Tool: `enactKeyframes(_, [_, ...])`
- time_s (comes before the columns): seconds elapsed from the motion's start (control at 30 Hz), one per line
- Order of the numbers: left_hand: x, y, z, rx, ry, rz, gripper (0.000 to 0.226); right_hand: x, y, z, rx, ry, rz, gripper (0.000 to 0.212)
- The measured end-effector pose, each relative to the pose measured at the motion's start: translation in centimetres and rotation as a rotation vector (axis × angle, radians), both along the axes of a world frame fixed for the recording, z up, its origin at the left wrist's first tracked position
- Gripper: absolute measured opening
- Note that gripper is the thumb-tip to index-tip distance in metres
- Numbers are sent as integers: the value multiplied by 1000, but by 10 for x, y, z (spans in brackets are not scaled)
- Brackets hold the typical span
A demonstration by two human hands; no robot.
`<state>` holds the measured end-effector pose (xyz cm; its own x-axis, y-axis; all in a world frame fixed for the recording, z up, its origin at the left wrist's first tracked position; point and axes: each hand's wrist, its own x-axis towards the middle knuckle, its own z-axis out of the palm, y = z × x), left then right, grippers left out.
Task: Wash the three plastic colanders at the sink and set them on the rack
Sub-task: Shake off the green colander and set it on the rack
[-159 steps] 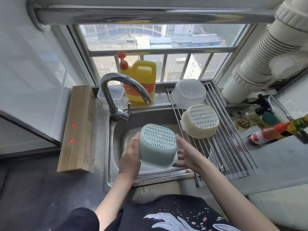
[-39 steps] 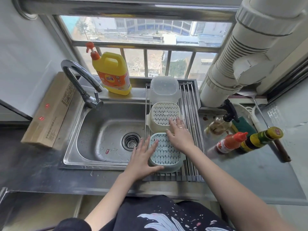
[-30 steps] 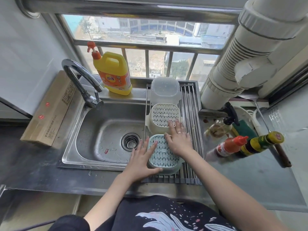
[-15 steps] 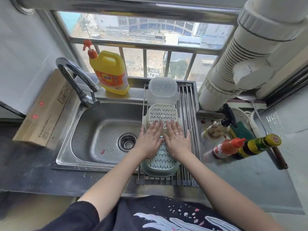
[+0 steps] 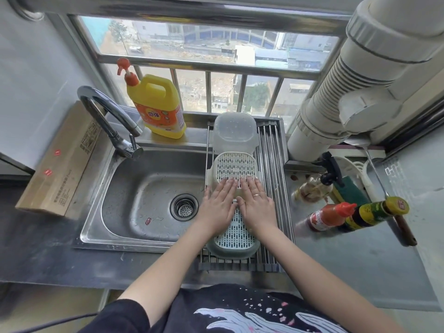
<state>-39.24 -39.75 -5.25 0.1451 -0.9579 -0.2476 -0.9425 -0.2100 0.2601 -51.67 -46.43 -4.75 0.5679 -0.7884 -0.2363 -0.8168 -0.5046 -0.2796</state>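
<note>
Three colanders stand upside down in a row on the steel roll-up rack (image 5: 274, 188) over the sink's right side. The clear one (image 5: 234, 133) is farthest, the cream one (image 5: 234, 165) in the middle, the pale green one (image 5: 235, 239) nearest me. My left hand (image 5: 217, 205) and my right hand (image 5: 255, 204) lie flat, side by side, palms down. Their fingertips rest on the cream colander's near edge and their palms cover the far part of the green one. Neither hand grips anything.
The sink basin (image 5: 144, 200) with its drain lies left of the rack, the faucet (image 5: 108, 118) at its far left corner. A yellow detergent bottle (image 5: 156, 106) stands on the sill. Sauce bottles (image 5: 355, 215) lie on the counter to the right. A cardboard box (image 5: 60, 159) sits at left.
The green colander went from my hands over the sink onto the rack's near end. Both hands then slid from its sides onto its top and forward to the cream colander's edge.
</note>
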Motion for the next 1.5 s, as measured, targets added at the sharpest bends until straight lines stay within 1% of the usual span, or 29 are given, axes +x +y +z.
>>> enactKeyframes(0.1, [2,0,2,3,21,-9,58,-2,-1,-4,31,-60,0,56])
enactKeyframes(0.17, [4,1,4,-12,61,-22,60,-4,-2,-5,103,-175,-9,58])
enactKeyframes(0.23, [8,4,6,-70,147,4,66,-8,-4,-3,158,-324,-77,62])
enactKeyframes(0.3, [13,11,5,-118,211,65,72,-11,-4,1,216,-412,-189,64])
enactKeyframes(0.37, [16,17,4,-84,221,110,77,-15,-3,0,280,-383,-225,63])
enactKeyframes(0.47, [16,20,4,13,259,129,79,-14,-2,-4,325,-292,-179,63])
enactKeyframes(0.57, [17,20,6,19,261,122,80,-9,-2,-2,356,-289,-204,62])
enactKeyframes(0.8, [18,21,5,35,270,126,85,-14,-5,-7,310,-254,-169,61])
enactKeyframes(0.9, [21,22,4,26,310,131,85,-15,-6,-6,319,-323,-164,61])
enactKeyframes(0.97, [24,25,4,-16,376,181,82,-19,-4,-4,318,-389,-187,61])
enactKeyframes(1.03, [26,33,3,-37,472,285,78,-26,0,-4,320,-414,-246,59])
enactKeyframes(1.1, [28,43,-3,23,563,406,73,-35,4,-8,332,-396,-292,57])
enactKeyframes(1.2, [30,55,-20,186,641,537,63,-41,8,-14,346,-338,-280,52])
enactKeyframes(1.3, [24,63,-28,311,666,520,54,-39,7,-14,340,-306,-267,51])
enactKeyframes(1.33, [22,65,-30,305,671,497,53,-39,7,-14,339,-299,-271,51])
enactKeyframes(1.4, [19,69,-32,265,714,518,52,-38,7,-13,332,-299,-276,50])
enactKeyframes(1.5, [24,71,-36,210,706,520,42,-38,11,-6,294,-369,-298,48])
